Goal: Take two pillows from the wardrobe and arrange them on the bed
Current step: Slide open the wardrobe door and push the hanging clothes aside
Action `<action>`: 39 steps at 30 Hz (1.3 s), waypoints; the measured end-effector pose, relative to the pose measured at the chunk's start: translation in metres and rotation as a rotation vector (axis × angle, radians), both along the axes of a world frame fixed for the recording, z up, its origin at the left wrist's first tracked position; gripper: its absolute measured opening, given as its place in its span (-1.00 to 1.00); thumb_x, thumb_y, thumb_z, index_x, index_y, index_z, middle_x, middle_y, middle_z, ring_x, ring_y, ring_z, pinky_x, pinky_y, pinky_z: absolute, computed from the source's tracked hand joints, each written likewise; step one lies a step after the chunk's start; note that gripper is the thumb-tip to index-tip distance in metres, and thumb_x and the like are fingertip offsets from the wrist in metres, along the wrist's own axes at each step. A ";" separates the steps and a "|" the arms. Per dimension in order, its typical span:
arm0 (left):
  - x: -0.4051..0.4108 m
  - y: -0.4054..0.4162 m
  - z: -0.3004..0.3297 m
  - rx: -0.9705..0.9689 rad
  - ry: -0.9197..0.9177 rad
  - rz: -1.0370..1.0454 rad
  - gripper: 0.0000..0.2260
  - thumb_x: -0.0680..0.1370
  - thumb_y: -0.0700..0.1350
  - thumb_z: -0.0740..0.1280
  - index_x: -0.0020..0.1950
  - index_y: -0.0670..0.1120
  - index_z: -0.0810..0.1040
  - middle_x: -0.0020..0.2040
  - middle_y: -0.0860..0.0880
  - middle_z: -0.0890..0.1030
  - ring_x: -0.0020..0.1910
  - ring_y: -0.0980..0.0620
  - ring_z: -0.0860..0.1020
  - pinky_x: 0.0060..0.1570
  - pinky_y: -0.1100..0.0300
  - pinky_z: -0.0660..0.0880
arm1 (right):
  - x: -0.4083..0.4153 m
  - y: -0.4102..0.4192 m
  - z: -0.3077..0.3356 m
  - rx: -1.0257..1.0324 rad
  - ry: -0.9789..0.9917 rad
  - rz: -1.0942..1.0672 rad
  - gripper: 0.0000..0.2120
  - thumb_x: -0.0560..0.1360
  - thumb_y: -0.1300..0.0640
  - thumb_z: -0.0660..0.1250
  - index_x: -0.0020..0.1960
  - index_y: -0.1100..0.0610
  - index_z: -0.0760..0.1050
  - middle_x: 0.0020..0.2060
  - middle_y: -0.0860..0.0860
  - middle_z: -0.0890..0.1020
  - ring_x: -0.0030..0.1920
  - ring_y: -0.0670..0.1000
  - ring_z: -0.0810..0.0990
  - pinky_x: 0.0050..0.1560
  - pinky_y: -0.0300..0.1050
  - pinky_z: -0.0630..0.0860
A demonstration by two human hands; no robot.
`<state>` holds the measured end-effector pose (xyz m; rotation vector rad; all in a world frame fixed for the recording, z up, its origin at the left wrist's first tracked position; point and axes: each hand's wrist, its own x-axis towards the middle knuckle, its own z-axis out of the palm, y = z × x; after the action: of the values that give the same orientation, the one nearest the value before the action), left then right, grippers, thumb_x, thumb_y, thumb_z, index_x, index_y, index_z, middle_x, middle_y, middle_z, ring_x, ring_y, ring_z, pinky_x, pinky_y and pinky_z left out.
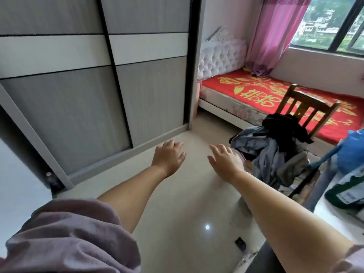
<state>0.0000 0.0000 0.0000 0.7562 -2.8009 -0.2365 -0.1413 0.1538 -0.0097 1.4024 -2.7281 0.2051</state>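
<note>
The wardrobe (82,91) fills the left side, its grey sliding doors shut, with a dark gap at its near left end. No pillows are visible. The bed (246,89) stands at the back right with a red and gold cover and a white tufted headboard. My left hand (168,157) and my right hand (224,162) are both stretched out over the pale floor, palms down, fingers apart, holding nothing. The left hand is near the wardrobe's bottom rail.
A wooden chair (303,107) piled with clothes (275,150) stands between me and the bed. A table edge (331,203) with blue and green bags is at the right. A pink curtain (275,34) hangs by the window. A small dark object (240,244) lies on the floor.
</note>
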 end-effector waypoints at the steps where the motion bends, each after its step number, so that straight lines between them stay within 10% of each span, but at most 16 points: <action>1: 0.001 -0.004 -0.005 0.015 -0.035 0.013 -0.60 0.61 0.06 0.12 0.42 -0.04 0.33 0.33 -0.11 0.45 0.32 -0.10 0.39 0.24 0.01 0.33 | 0.000 -0.005 -0.005 0.023 -0.026 -0.004 -0.53 0.60 -0.12 0.03 0.47 0.00 0.16 0.39 0.07 0.33 0.33 0.16 0.37 0.21 0.09 0.41; 22: -0.147 -0.282 -0.052 0.099 -0.203 0.048 -0.59 0.61 0.07 0.10 0.42 -0.03 0.31 0.36 -0.08 0.43 0.33 -0.09 0.38 0.27 0.00 0.31 | -0.133 -0.272 -0.053 -0.023 -0.275 -0.075 -0.59 0.62 0.00 0.06 0.45 0.05 0.23 0.39 0.05 0.34 0.33 0.13 0.39 0.14 0.03 0.49; 39: -0.497 -0.439 0.016 -0.017 -0.040 0.000 -0.61 0.60 0.06 0.13 0.40 -0.04 0.34 0.27 -0.11 0.48 0.28 -0.12 0.41 0.23 0.03 0.33 | -0.494 -0.436 -0.011 -0.074 -0.185 -0.119 -0.69 0.59 0.00 0.07 0.28 0.04 0.34 0.26 0.09 0.43 0.19 0.17 0.46 -0.08 -0.06 0.43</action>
<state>-0.4969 -0.4393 0.0158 0.7651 -2.8372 -0.1997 -0.6354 -0.2818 -0.0209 1.2557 -2.9057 0.4448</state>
